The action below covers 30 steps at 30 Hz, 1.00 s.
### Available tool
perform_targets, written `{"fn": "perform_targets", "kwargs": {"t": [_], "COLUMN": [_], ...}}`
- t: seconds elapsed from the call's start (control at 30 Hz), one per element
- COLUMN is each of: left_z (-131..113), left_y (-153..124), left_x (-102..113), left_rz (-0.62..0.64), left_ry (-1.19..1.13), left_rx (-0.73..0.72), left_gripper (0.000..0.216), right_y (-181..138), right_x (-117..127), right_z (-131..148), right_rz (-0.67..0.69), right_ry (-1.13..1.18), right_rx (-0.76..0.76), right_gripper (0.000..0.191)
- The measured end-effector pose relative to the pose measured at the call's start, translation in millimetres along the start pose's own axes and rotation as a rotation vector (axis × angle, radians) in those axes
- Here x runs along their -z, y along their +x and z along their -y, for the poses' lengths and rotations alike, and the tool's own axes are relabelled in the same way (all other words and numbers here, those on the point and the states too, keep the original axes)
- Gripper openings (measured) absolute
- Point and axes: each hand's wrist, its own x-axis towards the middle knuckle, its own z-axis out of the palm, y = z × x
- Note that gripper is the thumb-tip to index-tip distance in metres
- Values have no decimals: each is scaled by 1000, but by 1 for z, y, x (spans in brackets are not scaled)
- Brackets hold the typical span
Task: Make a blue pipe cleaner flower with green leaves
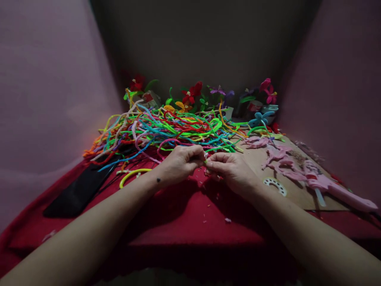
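My left hand (181, 165) and my right hand (233, 172) meet over the middle of the red cloth, fingertips almost touching. Each pinches thumb against finger on a tiny piece with green and whitish bits (205, 161); the fingers hide most of it, so its kind is unclear. Just behind the hands lies a big tangled heap of coloured pipe cleaners (178, 131). A bent yellow pipe cleaner (131, 174) rests left of my left wrist. Small scraps (228, 220) dot the cloth below my hands.
Pipe-cleaner flowers (192, 93) stand along the back. At left lies a flat black object (77, 190). To the right, a brown board (294, 198) carries pink fuzzy pieces (285, 167), a white arc with holes (275, 186) and a pink handled tool (342, 190). Pinkish walls flank both sides.
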Motion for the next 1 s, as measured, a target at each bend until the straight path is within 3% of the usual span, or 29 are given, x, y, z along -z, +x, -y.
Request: {"fn": "perform_targets", "kwargs": {"t": [0.1,0.2,0.27,0.37,0.47,0.53,0.7,0.83,1.0], "left_z": [-7,-17,-19,-10,9,20,28,18,11], "left_y": [-3,-15,-29,-58,-83,-93,-95,-93,-92], "left_x": [12,36,53,70,70,65,60,63,62], "left_rz": [26,25,76,134,144,185,143,131,209], "left_ry": [47,111,252,570,927,1001,1071,1095,930], "left_rx": [-17,104,186,218,297,306,229,310,329], "left_gripper": [9,16,28,25,20,22,19,13,18], "right_y": [2,7,10,13,13,11,8,10,12], "right_x": [-2,-4,-6,-7,-5,-2,7,10,9], "right_z": [1,11,19,24,19,12,6,5,2], "right_rz": [33,-25,-54,-60,-63,-64,-53,-48,-47], "right_ry": [150,200,195,213,273,310,328,357,369], "right_rx": [-48,-68,-38,2,-21,-52,-57,-77,-88], "right_gripper": [17,19,18,17,17,17,18,17,17]}}
